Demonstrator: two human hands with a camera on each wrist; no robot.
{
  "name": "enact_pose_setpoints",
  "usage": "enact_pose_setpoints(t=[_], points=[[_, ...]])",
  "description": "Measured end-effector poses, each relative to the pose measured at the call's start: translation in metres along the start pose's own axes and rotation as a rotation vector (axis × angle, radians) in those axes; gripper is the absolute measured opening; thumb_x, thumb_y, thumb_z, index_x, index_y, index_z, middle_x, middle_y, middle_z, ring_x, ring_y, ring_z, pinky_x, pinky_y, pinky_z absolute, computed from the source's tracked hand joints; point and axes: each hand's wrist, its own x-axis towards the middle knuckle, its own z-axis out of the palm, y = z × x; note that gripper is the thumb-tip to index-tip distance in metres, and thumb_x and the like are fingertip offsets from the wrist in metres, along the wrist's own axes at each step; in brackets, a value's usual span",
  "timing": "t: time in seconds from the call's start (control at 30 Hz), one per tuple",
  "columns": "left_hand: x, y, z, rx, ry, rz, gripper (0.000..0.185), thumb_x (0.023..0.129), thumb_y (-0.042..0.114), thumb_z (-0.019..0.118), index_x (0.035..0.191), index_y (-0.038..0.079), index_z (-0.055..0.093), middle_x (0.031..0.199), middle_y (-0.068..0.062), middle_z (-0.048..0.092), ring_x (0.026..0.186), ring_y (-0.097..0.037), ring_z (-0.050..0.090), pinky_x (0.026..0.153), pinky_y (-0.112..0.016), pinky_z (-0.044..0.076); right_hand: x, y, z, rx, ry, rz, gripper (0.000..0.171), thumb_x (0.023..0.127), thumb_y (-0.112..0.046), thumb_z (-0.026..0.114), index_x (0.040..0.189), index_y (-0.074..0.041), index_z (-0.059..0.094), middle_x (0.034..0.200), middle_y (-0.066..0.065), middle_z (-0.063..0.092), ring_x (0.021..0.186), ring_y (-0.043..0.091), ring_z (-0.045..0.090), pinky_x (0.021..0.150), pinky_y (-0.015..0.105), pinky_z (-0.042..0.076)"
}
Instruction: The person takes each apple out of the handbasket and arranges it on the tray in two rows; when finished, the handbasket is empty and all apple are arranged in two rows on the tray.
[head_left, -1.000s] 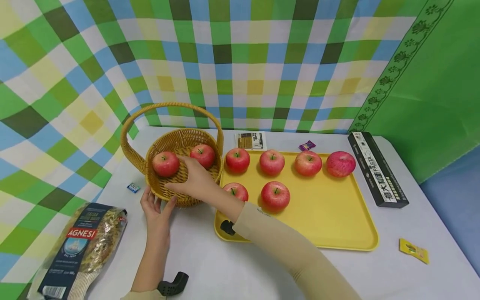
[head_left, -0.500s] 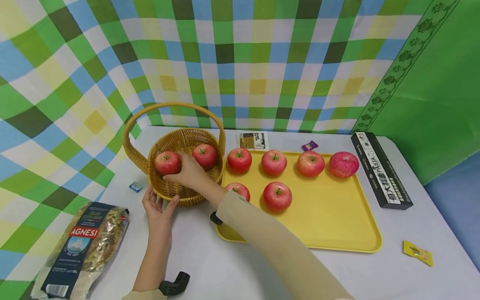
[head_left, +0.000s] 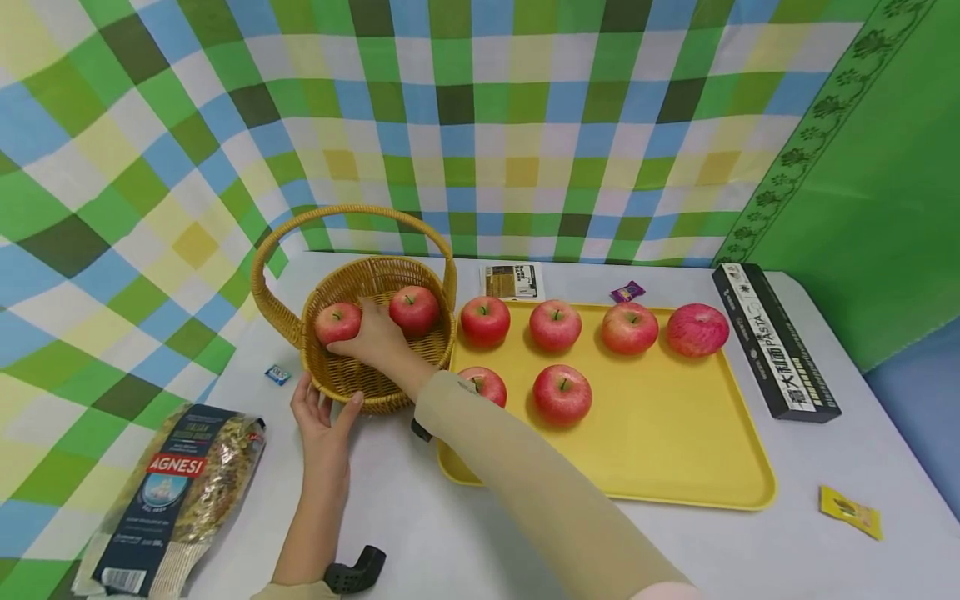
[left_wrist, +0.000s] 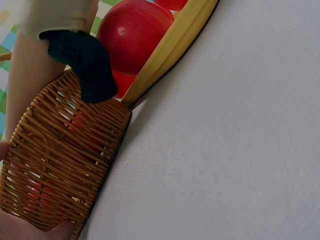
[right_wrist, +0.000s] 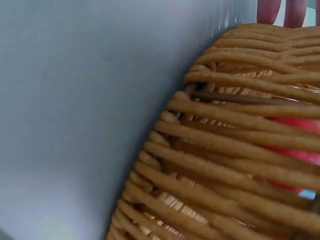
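Note:
A wicker basket (head_left: 386,404) with a tall arched handle holds two red apples. My right hand (head_left: 377,337) reaches inside, fingers behind the left apple (head_left: 335,322) and thumb at its front, gripping it. Just right of that hand lies the second apple (head_left: 414,310). My left hand (head_left: 322,417) holds the basket from outside at its front left, fingers on the side and thumb at the front. In the left wrist view that thumb (left_wrist: 61,231) presses against the weave. The right wrist view shows the basket wall (right_wrist: 235,130) up close, with red showing through its gaps.
Right of the basket, a yellow tray (head_left: 675,442) bears several apples. A black pasta box (head_left: 776,342) stands beyond it. A pasta bag (head_left: 172,500) lies at left. Small packets lie about: blue (head_left: 277,375), purple (head_left: 627,292), yellow (head_left: 851,512) and a brown-and-white one (head_left: 513,282).
My right hand has moved left inside the basket, from beside the left apple to gripping it. My left hand stays on the basket. The head view has shifted slightly.

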Motion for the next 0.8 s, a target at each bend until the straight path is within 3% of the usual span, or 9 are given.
enact_pose_setpoints(t=[0.43,0.8], points=[[0.0,-0.002,0.0,0.004,-0.001,0.006,0.083,0.091,0.007,0.067,0.15,0.025,0.012,0.16,0.002,0.008,0.145,-0.02,0.013,0.114,-0.033,0.027,0.01,0.004,0.004,-0.026,-0.006,0.017,0.087,0.078,-0.048,0.076,0.146,-0.011,0.036,0.141,0.007,0.048,0.125,0.02,0.049,0.102,0.033,0.043],[0.0,0.0,0.0,0.007,-0.002,0.014,0.084,0.09,0.009,0.068,0.15,0.024,0.011,0.16,0.001,0.007,0.145,-0.021,0.013,0.113,-0.034,0.028,0.012,0.004,0.005,-0.052,0.012,-0.045,0.072,0.078,-0.047,0.077,0.133,-0.01,0.049,0.123,0.002,0.057,0.107,0.016,0.057,0.093,0.027,0.049]])
